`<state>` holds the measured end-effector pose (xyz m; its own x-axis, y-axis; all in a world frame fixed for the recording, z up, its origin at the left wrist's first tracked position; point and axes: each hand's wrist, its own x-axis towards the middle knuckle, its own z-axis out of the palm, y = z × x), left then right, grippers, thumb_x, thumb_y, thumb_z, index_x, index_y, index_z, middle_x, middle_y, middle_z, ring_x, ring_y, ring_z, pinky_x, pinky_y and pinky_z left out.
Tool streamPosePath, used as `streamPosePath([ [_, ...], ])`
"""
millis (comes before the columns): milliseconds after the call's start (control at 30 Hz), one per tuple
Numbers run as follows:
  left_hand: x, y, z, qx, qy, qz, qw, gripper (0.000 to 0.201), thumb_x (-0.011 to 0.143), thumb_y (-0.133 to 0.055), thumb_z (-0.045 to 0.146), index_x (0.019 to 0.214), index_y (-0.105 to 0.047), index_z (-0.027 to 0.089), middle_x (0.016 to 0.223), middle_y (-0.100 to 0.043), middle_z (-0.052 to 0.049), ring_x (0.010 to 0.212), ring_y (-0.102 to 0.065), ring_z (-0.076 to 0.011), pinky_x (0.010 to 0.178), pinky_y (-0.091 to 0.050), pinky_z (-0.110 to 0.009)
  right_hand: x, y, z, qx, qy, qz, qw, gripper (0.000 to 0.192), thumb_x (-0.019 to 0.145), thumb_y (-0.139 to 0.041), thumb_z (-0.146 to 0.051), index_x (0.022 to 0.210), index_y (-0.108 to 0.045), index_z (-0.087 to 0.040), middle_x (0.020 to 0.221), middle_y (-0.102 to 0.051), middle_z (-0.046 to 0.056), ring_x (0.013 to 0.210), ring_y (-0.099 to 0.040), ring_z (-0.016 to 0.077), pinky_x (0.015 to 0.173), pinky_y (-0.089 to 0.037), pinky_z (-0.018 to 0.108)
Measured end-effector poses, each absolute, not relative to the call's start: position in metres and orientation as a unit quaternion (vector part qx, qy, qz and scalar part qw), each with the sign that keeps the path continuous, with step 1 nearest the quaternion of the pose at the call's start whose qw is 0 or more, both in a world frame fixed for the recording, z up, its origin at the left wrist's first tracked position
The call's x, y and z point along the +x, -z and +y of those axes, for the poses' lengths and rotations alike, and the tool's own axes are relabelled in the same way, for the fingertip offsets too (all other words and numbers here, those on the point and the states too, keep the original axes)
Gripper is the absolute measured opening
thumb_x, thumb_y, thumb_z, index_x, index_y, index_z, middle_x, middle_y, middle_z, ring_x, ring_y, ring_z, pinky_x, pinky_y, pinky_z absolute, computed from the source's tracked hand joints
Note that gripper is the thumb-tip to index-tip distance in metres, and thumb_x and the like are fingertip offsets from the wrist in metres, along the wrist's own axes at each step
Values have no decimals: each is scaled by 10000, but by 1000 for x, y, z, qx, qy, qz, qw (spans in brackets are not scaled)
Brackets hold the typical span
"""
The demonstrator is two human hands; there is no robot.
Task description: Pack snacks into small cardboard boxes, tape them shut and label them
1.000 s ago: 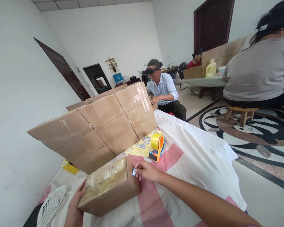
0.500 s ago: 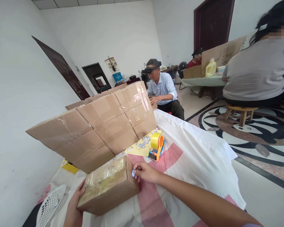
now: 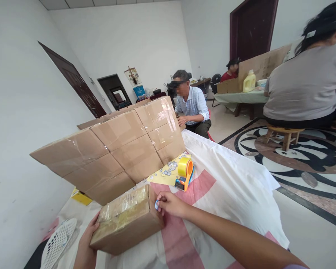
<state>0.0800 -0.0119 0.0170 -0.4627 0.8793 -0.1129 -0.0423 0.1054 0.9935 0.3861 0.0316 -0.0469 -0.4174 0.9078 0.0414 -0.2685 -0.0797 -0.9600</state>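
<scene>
A taped cardboard box (image 3: 126, 221) lies in front of me on the cloth-covered table. My left hand (image 3: 87, 239) grips its left end, the thumb near the top edge and the other fingers mostly hidden. At the box's right end, my right hand (image 3: 168, 204) pinches a small blue-and-white piece (image 3: 156, 204) against or very close to the side. The piece is too small to identify for certain. Beyond my right hand, an orange tape dispenser (image 3: 189, 172) with yellow tape stands beside yellow sheets (image 3: 160, 177) with printed or cut-out figures.
A tall cardboard partition (image 3: 128, 145) crosses the table behind the box. A white perforated basket (image 3: 58, 239) and a yellow box (image 3: 81, 196) are at left. One person (image 3: 194, 104) sits beyond the partition; another (image 3: 305, 86) sits on a wooden stool (image 3: 285, 134) at right.
Both hands keep their places on the box, which appears almost unmoved. The small blue-and-white piece stays between my right fingers. The view has shifted very slightly.
</scene>
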Motion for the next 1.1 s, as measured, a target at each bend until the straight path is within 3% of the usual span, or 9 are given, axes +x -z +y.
streamPosePath([
  [733,76,-13,-9,325,-588,631,388,669,688,-689,437,1322,-640,230,1341,-673,-46,1330,-546,-337,1212,-306,-471,381,52,29,-314,-647,-519,462,418,756,-765,-534,810,-518,-201,633,-587,-53,545,-564,102,515,-452,232],
  [1100,80,-16,-11,321,-602,621,386,651,654,-710,399,1281,-668,231,1295,-692,-19,1291,-563,-294,1158,-363,-395,385,45,28,-307,-645,-513,477,392,741,-735,-528,814,-539,-196,642,-579,-50,568,-545,97,536,-448,241],
])
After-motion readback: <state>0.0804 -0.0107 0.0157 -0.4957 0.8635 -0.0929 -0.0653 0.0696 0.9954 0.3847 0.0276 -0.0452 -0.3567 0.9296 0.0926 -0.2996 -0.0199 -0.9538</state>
